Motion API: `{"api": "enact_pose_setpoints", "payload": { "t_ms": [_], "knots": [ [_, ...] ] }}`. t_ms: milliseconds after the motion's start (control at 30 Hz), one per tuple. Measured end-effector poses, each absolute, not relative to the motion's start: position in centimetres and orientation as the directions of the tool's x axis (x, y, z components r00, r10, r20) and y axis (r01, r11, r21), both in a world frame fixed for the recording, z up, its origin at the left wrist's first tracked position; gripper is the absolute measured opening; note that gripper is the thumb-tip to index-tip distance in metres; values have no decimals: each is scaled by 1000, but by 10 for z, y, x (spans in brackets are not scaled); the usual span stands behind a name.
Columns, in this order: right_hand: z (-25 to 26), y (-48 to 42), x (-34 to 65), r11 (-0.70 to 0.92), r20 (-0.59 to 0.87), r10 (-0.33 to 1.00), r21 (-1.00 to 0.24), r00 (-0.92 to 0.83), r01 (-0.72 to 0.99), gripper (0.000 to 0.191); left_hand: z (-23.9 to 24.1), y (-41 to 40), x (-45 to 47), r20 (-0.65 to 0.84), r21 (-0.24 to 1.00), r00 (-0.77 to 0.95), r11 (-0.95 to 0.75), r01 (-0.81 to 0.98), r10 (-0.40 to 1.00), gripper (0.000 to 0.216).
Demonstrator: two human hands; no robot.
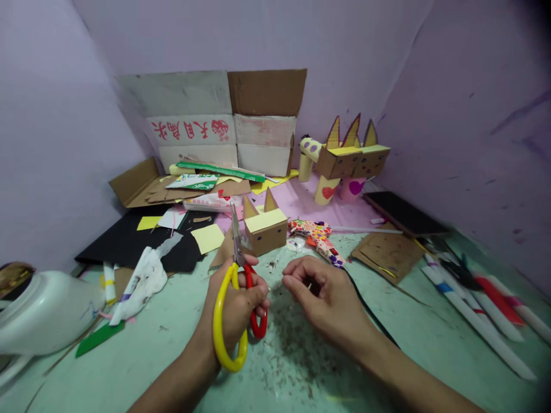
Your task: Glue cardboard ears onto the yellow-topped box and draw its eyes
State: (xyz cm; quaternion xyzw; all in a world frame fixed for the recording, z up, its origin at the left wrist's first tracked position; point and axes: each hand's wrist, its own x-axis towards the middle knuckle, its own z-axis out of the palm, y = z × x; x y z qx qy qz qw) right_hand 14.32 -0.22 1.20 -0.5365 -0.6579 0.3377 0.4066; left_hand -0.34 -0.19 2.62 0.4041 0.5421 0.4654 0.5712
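My left hand (pixel 252 298) is closed around scissors (pixel 238 249) with one yellow and one red handle; the blades point up and away from me. Its thumb and fingertips are also pressed together, and anything between them is too small to name. My right hand (pixel 325 295) is just right of it, fingers curled into a pinch; what they hold, if anything, I cannot make out. Beyond both hands stands a small cardboard box head (pixel 267 235) with two pointed ears and dots for eyes. A flower-patterned glue gun (pixel 316 234) lies beyond my right hand, its black cord running past my wrist.
Cardboard animal figures (pixel 340 163) on paper tubes stand at the back right. An opened carton (pixel 267 135) leans on the wall. Black paper (pixel 124 238) and scraps lie left, near a white jug (pixel 47 310). Several markers (pixel 469 312) lie right. Dark crumbs dot the green tabletop (pixel 172 367).
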Motion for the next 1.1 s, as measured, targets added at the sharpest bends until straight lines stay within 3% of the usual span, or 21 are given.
{"api": "enact_pose_setpoints", "payload": {
  "t_ms": [233, 533, 833, 1100],
  "knots": [
    [10, 0, 144, 163, 122, 980, -945, -156, 283, 23, 25, -3, -3, -209, 972, -18, 205, -116, 978, 42],
    [8, -4, 129, -192, -198, 968, -980, -156, 54, 13, 24, -4, -3, -161, 986, -37, 159, -59, 986, 38],
    [11, -4, 128, -210, -215, 966, -976, -145, 49, 7, 19, -8, -3, -70, 997, -12, 71, 33, 997, 28],
    [11, -5, 129, -183, -191, 969, -981, -159, 64, 9, 18, -9, -2, -63, 998, 10, 63, 9, 998, 30]
  ]
}}
